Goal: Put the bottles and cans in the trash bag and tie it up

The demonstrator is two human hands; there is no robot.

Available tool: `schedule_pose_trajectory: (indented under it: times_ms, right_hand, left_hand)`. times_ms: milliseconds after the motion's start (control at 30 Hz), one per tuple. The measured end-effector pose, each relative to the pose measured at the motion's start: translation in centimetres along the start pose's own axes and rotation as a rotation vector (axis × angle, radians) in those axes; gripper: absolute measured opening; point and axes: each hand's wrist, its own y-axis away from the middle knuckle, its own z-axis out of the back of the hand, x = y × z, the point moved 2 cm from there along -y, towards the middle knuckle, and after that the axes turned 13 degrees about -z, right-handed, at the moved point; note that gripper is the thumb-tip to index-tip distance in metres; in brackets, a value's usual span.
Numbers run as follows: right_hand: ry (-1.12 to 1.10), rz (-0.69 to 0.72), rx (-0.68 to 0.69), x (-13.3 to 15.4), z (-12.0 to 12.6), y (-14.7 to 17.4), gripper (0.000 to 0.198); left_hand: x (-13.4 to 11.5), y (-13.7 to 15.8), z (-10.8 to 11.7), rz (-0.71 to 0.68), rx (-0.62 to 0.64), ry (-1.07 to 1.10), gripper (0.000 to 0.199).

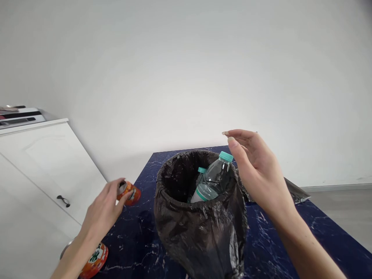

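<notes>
My left hand (pixel 103 209) is closed around the upper part of an orange drink can (pixel 132 195), its thumb and fingers on either side of the opening end. A second orange can (pixel 94 261) stands nearer to me, partly hidden by my left forearm. A bin lined with a black plastic bag (pixel 200 232) stands in the middle. Inside it, a clear plastic bottle (pixel 213 180) with a teal cap leans to the right, and a smaller teal-capped bottle (pixel 201 175) sits behind it. Just right of the tilted bottle, my right hand (pixel 255 166) is open and holds nothing.
The bin and cans stand on a dark blue marble-patterned table (pixel 267 240). Black plastic (pixel 296 192) lies flat behind my right wrist. At left is a white cabinet (pixel 43 182) with a black handle and items on top. A white wall (pixel 186 77) rises behind the table.
</notes>
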Motion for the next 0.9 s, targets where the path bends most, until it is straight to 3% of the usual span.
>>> schedule_pose_trajectory:
  times_ms: [100, 133, 200, 300, 433, 600, 667, 767, 900]
  right_hand:
    - [-0.013, -0.006, 0.003, 0.0, 0.1, -0.2, 0.033]
    - [-0.019, -0.007, 0.005, 0.0, 0.1, -0.3, 0.033]
    - [-0.035, -0.012, 0.008, 0.0, 0.3, -0.4, 0.033]
    - [-0.052, -0.023, 0.002, 0.1, 0.6, -0.4, 0.033]
    - [-0.071, -0.019, 0.007, 0.2, 0.8, -0.6, 0.032]
    - [-0.093, -0.014, 0.023, -0.1, 0.9, -0.9, 0.031]
    - [-0.1, -0.017, 0.029, -0.2, 1.0, -1.0, 0.032]
    - [-0.112, -0.021, 0.037, -0.2, 1.1, -1.0, 0.031]
    - [-0.115, -0.03, 0.047, 0.0, 1.1, -0.9, 0.029]
  left_hand:
    - [-4.4, -0.7, 4.7, -0.029, -0.581, 0.154, 0.064]
    - [-6.0, -0.9, 6.0, -0.065, -0.709, 0.253, 0.061]
    - [-9.0, -1.5, 8.2, -0.171, -0.802, 0.48, 0.063]
    - [-12.8, -2.5, 10.0, -0.359, -0.723, 0.586, 0.057]
    - [-16.0, -3.8, 10.3, -0.599, -0.489, 0.416, 0.045]
    - [-17.9, -5.7, 8.1, -0.661, -0.05, 0.281, 0.047]
    - [-18.3, -6.1, 7.2, -0.648, 0.038, 0.234, 0.05]
    - [-18.5, -5.7, 7.0, -0.625, -0.082, 0.215, 0.05]
    - [-17.8, -3.1, 8.4, -0.565, -0.439, 0.272, 0.033]
